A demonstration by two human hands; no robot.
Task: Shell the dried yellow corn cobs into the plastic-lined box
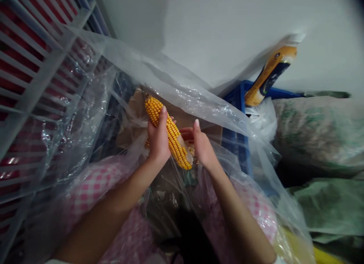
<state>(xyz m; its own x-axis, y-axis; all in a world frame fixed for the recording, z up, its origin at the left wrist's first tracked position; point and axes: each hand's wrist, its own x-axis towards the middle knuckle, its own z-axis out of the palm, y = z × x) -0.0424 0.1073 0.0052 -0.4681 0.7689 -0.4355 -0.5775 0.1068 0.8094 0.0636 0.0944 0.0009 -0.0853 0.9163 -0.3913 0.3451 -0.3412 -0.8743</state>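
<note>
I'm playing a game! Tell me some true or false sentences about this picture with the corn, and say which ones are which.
1. The left hand is holding a yellow ear of corn. True.
2. The corn is wrapped up in green husk. False: its yellow kernels are bare and showing.
3. A clear plastic sheet is spread around the corn. True.
4. The plastic crate to the right of the corn is red. False: it is blue.
5. A pink checked cloth lies below the left arm. True.
</note>
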